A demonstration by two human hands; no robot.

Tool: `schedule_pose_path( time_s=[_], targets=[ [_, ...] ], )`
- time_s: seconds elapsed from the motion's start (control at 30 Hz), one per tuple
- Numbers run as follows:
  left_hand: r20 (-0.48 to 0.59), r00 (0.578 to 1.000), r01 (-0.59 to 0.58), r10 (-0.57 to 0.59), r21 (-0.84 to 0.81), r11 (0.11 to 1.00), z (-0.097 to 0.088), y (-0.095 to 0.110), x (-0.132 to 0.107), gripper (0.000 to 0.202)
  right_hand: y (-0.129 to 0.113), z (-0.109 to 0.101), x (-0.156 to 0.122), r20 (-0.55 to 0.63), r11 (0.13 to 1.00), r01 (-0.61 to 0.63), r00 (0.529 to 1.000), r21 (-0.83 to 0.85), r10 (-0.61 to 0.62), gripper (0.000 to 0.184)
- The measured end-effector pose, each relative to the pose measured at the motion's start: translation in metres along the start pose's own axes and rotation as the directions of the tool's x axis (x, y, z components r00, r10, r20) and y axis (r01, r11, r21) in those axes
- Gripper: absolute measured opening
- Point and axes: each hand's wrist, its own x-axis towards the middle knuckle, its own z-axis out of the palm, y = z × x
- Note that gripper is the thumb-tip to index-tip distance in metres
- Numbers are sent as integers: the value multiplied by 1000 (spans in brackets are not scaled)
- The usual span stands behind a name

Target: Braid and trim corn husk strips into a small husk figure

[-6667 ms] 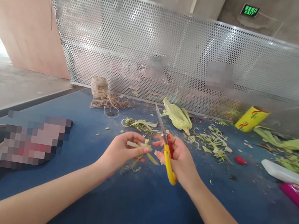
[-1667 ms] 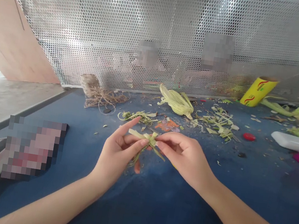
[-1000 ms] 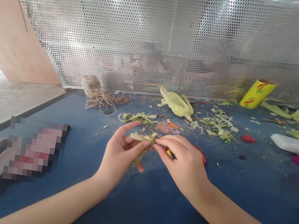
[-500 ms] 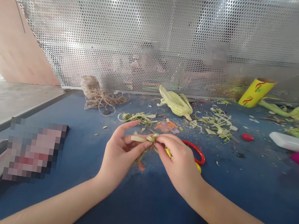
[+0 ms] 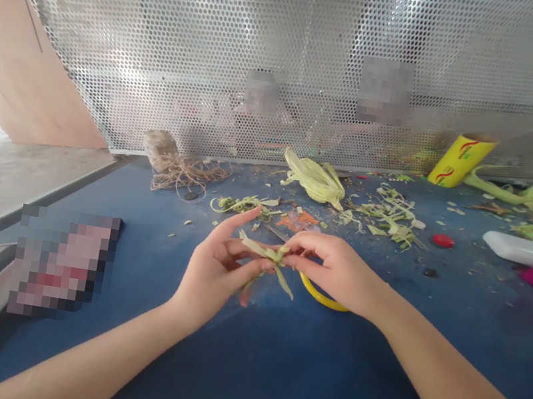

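Pale green corn husk strips (image 5: 285, 283), apparently knotted or braided together, are held between my two hands above the blue table. Thumb and fingers of my left hand (image 5: 212, 272) pinch the bundle from the left, with the index finger raised. From the other side, my right hand (image 5: 344, 269) closes its fingertips on the end of the bundle. One flat strip points up to the left and another hangs down. Beneath my right hand lie scissors (image 5: 324, 299); a yellow handle loop and part of the blade show, the rest is covered.
Twine (image 5: 184, 175) lies at the back left, near a whole corn husk (image 5: 317, 179) and husk shreds (image 5: 392, 219). A yellow tube (image 5: 462, 162) stands before a perforated metal screen (image 5: 172, 29), with people behind it. A red cap (image 5: 443, 240) and a white object (image 5: 531, 251) are at right.
My right hand has shifted slightly, covering the red scissor handle and exposing more of the yellow one. A husk strip now hangs below my fingers, and the other strip tilts upward.
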Motion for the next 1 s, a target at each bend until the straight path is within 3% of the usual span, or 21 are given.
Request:
schedule_pose_path(
  time_s=[0.1, 0.17, 0.27, 0.4, 0.6, 0.73, 0.87, 1.0],
  targets=[
    [-60, 998, -8, 7, -10, 1000, 0, 1, 1, 57, 1, 7, 0, -203, 998, 18, 979, -61, -30, 7],
    [-100, 995, 15, -16, -16, 1000, 0, 1, 1, 55, 0, 14, -1, -355, 980, 95, 922, -177, -153, 7],
    [-138, 990, 22, -27, -32, 999, -1, 0, 2, 56, -2, 22, -3, -421, 928, 157, 856, -337, -298, 9],
    [-166, 986, 15, -21, -43, 999, 1, -1, 2, 59, -6, 28, -4, -433, 928, 112, 860, -357, -270, 10],
    [-170, 985, 18, -26, -47, 999, 4, 1, 0, 62, -9, 30, -2, -420, 991, 44, 903, -128, -94, 9],
    [-145, 988, 49, -50, -11, 999, 3, 1, 1, 67, -9, 22, -1, -328, 1000, 1, 945, -26, -10, 8],
    [-97, 991, 86, -87, -12, 996, 2, 1, 0, 69, -6, 9, 0, -170, 995, 74, 982, -60, -83, 11],
    [-109, 991, 77, -82, -51, 996, 1, 4, 1, 63, -2, 5, 2, -156, 1000, 18, 988, 25, -13, 10]
  ],
)
